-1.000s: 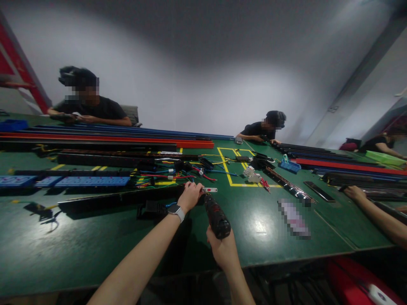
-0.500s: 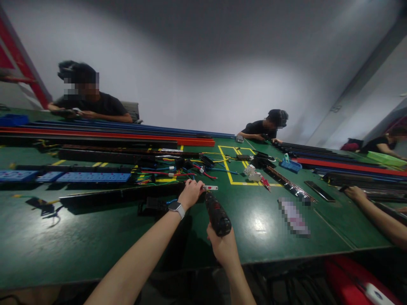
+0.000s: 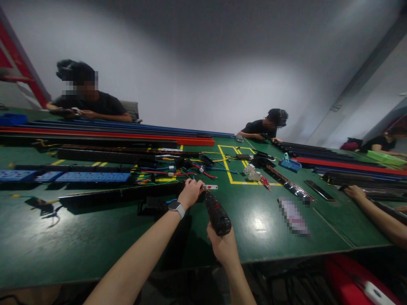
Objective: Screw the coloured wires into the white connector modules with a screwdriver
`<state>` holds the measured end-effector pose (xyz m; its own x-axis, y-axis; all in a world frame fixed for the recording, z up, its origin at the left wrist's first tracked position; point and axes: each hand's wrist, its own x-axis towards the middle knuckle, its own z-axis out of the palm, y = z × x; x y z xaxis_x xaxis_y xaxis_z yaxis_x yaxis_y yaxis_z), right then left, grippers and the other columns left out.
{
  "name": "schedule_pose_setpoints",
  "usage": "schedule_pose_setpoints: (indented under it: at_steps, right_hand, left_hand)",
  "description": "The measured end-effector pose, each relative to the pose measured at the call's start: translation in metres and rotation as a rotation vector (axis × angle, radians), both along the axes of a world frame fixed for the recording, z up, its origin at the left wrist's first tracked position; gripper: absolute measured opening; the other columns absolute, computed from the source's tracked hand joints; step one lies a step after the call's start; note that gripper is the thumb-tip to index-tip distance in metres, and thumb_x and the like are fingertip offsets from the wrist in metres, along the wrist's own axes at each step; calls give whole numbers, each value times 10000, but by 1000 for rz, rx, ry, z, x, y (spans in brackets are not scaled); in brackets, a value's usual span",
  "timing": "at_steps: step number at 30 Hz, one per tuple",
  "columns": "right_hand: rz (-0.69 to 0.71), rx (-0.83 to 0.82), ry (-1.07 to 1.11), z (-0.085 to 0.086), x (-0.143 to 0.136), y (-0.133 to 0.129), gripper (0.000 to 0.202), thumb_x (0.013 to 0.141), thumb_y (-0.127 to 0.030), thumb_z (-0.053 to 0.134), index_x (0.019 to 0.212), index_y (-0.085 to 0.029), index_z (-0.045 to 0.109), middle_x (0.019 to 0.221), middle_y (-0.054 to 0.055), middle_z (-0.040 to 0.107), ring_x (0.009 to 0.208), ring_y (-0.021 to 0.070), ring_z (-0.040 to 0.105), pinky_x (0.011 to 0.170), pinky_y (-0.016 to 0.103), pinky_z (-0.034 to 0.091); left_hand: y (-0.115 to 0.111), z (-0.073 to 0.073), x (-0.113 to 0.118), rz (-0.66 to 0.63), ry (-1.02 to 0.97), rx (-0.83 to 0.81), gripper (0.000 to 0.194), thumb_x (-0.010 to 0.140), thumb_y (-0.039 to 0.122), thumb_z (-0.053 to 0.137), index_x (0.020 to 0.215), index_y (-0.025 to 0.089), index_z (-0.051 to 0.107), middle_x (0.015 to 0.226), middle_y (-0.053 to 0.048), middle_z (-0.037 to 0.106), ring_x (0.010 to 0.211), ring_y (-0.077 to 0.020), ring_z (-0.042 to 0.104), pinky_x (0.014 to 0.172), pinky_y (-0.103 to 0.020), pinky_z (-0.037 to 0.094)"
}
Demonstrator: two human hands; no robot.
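Observation:
My right hand (image 3: 224, 245) is wrapped round a black power screwdriver (image 3: 218, 217), its tip pointing away from me to the end of a long black metal strip (image 3: 127, 194). At that end my left hand (image 3: 190, 192), with a watch (image 3: 176, 206) on the wrist, has its fingers closed on the strip. A small white part with red marks (image 3: 211, 187) sticks out just beyond my left fingertips; what fixes it there is hidden. Under the strip, left of my wrist, lies a black block (image 3: 155, 204) with a blue wire.
Blue socket strips (image 3: 95, 177) and loose coloured wires (image 3: 171, 171) lie left of centre. Long red bars (image 3: 193, 141) run behind. White parts (image 3: 252, 173), a phone (image 3: 319, 190) and a blue basket (image 3: 291, 164) are on the right. A co-worker's arm (image 3: 375, 212) reaches in there.
Almost nothing differs. Both my hands, the screwdriver and the black strip keep their places; the camera view shifts very slightly.

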<state>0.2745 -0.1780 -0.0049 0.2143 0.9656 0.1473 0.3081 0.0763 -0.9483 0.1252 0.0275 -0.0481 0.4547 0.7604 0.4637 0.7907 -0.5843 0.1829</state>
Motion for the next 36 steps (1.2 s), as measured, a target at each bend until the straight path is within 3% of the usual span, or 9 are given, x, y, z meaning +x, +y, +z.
schedule_pose_setpoints:
  at_steps: [36]
  right_hand:
    - [43, 30, -3, -4, 2, 0, 297, 838, -328, 656, 1072, -151, 700, 636, 15, 669, 589, 197, 642, 566, 268, 510]
  left_hand:
    - [1, 0, 0, 9, 13, -3, 267, 1038, 380, 424, 1159, 227, 607, 1004, -74, 669, 1029, -241, 580, 1073, -463, 309]
